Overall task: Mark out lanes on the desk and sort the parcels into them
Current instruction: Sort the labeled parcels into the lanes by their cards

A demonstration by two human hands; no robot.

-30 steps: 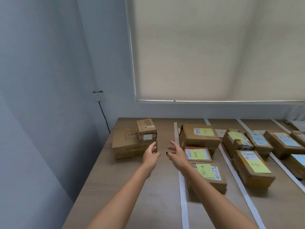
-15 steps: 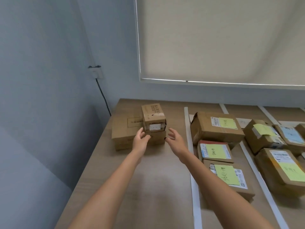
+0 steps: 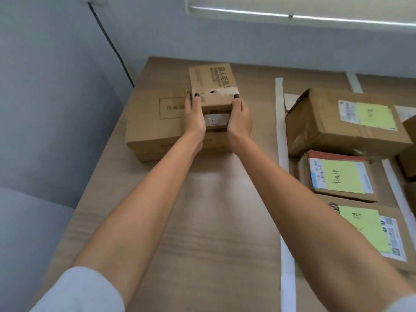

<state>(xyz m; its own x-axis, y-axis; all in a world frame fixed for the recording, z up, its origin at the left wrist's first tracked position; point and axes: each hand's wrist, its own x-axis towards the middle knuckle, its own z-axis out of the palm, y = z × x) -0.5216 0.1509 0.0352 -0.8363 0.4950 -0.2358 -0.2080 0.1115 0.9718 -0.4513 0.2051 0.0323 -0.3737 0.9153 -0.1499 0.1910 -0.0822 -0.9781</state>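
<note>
A small brown parcel (image 3: 212, 86) with printed text and torn tape sits on top of a flat wide carton (image 3: 155, 122) at the desk's far left. My left hand (image 3: 194, 117) grips the small parcel's left side and my right hand (image 3: 239, 119) grips its right side, fingertips curled over the top edge. White tape strips (image 3: 282, 136) mark lanes on the wooden desk (image 3: 213, 221). In the lane to the right lie a big parcel (image 3: 346, 124) and two smaller parcels (image 3: 340, 176) (image 3: 369, 233), each with a yellow-green note.
The desk's left edge runs beside a grey wall with a dark cable (image 3: 112, 41) hanging down. A window blind (image 3: 292, 10) is at the top. More parcels (image 3: 408, 152) show at the right edge, and another tape strip (image 3: 398, 188) runs there.
Both hands moved forward from open in the air to close on the sides of the small parcel. The camera tilted down and closer to the desk.
</note>
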